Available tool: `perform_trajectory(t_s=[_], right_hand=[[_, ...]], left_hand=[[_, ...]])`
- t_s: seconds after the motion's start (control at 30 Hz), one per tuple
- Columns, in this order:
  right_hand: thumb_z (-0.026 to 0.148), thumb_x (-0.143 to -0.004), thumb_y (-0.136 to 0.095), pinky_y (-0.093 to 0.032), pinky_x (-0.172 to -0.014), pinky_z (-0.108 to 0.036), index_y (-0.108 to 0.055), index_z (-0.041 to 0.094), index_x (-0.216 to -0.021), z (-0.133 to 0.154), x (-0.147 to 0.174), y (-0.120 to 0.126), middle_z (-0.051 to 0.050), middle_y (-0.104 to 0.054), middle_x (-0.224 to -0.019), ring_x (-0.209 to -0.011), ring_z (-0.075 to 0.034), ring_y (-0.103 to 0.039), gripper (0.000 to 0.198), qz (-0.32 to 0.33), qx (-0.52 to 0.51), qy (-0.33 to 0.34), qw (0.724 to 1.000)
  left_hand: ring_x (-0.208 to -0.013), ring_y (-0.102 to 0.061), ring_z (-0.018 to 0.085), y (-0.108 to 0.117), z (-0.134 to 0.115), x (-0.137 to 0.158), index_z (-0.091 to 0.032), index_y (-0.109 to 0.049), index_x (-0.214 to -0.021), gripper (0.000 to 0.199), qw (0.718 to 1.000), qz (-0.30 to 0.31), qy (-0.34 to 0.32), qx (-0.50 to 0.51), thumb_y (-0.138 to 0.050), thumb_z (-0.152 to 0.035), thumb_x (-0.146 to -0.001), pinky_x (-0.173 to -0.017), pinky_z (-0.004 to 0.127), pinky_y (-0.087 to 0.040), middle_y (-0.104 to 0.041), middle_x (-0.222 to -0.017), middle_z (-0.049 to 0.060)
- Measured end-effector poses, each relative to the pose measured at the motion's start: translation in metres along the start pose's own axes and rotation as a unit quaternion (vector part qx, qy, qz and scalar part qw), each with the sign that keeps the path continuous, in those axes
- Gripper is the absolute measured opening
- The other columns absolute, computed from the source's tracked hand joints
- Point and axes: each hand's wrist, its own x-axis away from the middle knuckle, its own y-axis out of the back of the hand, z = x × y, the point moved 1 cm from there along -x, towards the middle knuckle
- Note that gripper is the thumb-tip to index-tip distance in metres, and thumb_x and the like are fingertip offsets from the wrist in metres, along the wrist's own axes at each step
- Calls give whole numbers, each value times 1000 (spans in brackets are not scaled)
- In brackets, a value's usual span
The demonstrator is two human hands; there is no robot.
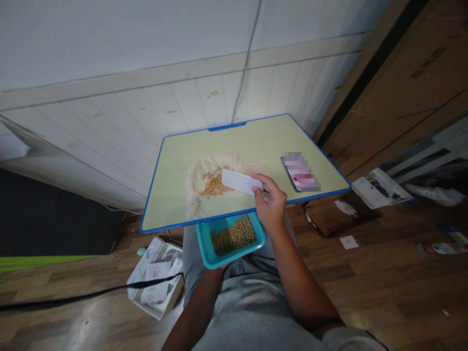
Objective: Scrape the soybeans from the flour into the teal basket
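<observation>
My right hand (pixel 269 201) pinches a flat white card (pixel 237 181) above the pale yellow tabletop with a blue rim. Left of the card's far end lies a loose heap of soybeans (pixel 212 185). A ring of fine pale grains (pixel 193 178), too small to name surely, spreads around the heap. Under the table's front edge, over my lap, is a teal plastic tray (pixel 204 251) with many soybeans in it. My left hand (pixel 220 271) holds the tray from below at its near side; its fingers are hidden beneath.
A phone (pixel 300 173) with a blurred screen lies at the right of the folding table (pixel 252 129). Behind stands a white panelled wall with a cable (pixel 245 63). An open white box (pixel 155 278) of papers is on the floor at left; cardboard (pixel 395 97) stands at right.
</observation>
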Motion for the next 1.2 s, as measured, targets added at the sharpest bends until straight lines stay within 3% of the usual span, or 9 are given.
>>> perform_trajectory(t_s=[0.1, 0.23, 0.43, 0.6, 0.73, 0.9, 1.07, 1.2], right_hand=[[20, -98, -65, -69, -92, -40, -81, 29, -119, -1, -1, 2, -4, -88, -116, -108, -24, -83, 29, -8, -7, -2, 1000], [18, -97, -65, -69, -92, -41, -82, 29, -120, -1, -1, 2, -4, -87, -117, -107, -24, -82, 30, -9, -12, -12, 1000], [17, -96, -67, -68, -92, -40, -81, 30, -120, 0, -1, 3, -4, -87, -117, -108, -24, -82, 31, 10, -27, -9, 1000], [19, -96, -68, -68, -88, -38, -82, 29, -119, 0, -1, 5, -4, -87, -116, -106, -24, -82, 28, 13, -41, -15, 999], [20, -95, -69, -67, -84, -35, -83, 28, -116, -1, -1, 5, -3, -88, -112, -101, -22, -82, 26, 20, -51, -14, 998], [19, -95, -69, -68, -86, -36, -83, 29, -116, 0, 0, 4, -2, -88, -113, -101, -21, -82, 27, 31, -57, -10, 998], [19, -94, -70, -66, -85, -34, -84, 28, -115, -1, 0, 5, -2, -88, -111, -100, -21, -82, 27, 38, -68, -10, 997], [19, -94, -71, -65, -84, -34, -83, 28, -114, -4, 0, 8, -2, -88, -110, -99, -22, -81, 25, 29, -65, -8, 997]], left_hand=[[-134, -74, 26, -3, 0, 2, -33, -74, -113, 56, 991, -14, 8, 136, -23, -54, -110, -122, 48, -56, -84, -133, -1], [-138, -72, 26, -2, 0, 1, -32, -76, -116, 60, 994, -5, 5, 111, -21, -56, -109, -119, 47, -58, -82, -141, 0], [-142, -70, 28, -1, 0, 2, -31, -77, -113, 54, 984, -15, 17, 175, -27, -51, -110, -126, 49, -52, -85, -129, 4], [-147, -67, 27, -2, 1, 2, -30, -72, -118, 54, 989, -8, 6, 146, -23, -51, -111, -122, 46, -57, -80, -147, 1], [-146, -69, 24, -2, 2, 1, -31, -74, -104, 54, 988, -29, 6, 149, -24, -49, -112, -130, 45, -51, -86, -132, -1], [-130, -77, 28, 2, 3, -3, -33, -81, -108, 60, 981, -7, 28, 190, -25, -55, -113, -138, 58, -40, -89, -111, 0], [-109, -82, 25, 5, 7, -6, -33, -84, -100, 66, 981, 12, 8, 193, -23, -55, -114, -134, 52, -46, -89, -99, 0], [-99, -82, 24, 3, 6, -4, -31, -84, -94, 68, 978, 7, 14, 207, -23, -55, -114, -136, 52, -43, -90, -99, 0]])
